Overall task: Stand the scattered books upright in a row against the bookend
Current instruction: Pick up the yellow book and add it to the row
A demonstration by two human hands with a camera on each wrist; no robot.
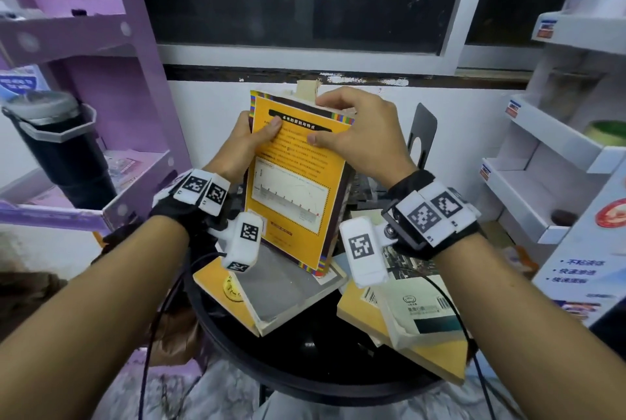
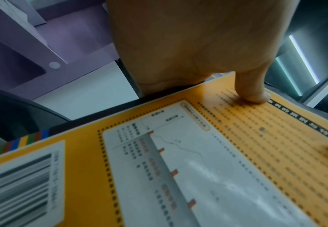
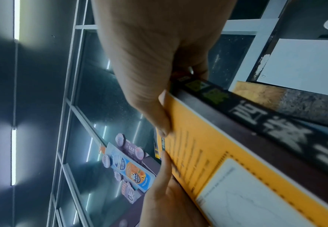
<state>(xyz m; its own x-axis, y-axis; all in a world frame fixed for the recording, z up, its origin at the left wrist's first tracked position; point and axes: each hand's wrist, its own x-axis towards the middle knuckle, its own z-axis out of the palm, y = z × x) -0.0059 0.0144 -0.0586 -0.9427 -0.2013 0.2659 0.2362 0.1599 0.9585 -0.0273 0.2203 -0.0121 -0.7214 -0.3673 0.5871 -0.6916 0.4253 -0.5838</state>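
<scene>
Head view, nearest first: four books lie flat and scattered on the round black table (image 1: 338,382) — a yellow one (image 1: 223,287) and a grey-covered one (image 1: 281,287) at the near left, a white one (image 1: 420,314) on top of another yellow one (image 1: 399,355) at the near right. Above them both hands hold the orange book (image 1: 291,189) upright, its long axis running near to far in the frame, top edge far, bottom corner just over the grey cover. The left hand (image 1: 247,141) grips the left edge, thumb pressed on the orange cover; the right hand (image 1: 359,128) curls over the top right corner, thumb on the cover and fingers behind. At least one more book seems to be clamped behind the orange one, its pale top (image 1: 306,89) showing beyond.

The black bookend (image 1: 421,135) stands farther off and to the right of the held book, just beyond the right hand, so that hand is the nearer one and the coming move runs rightward and away.

The left wrist view shows only the left thumb (image 2: 254,92) flat on the cover and a barcode at the near end. The right wrist view adds what the head view hides: the book's dark spine with pale characters (image 3: 275,127), a brownish-grey book (image 3: 287,99) lying against its far side, and the right thumb (image 3: 159,115) pinching the cover edge.
</scene>
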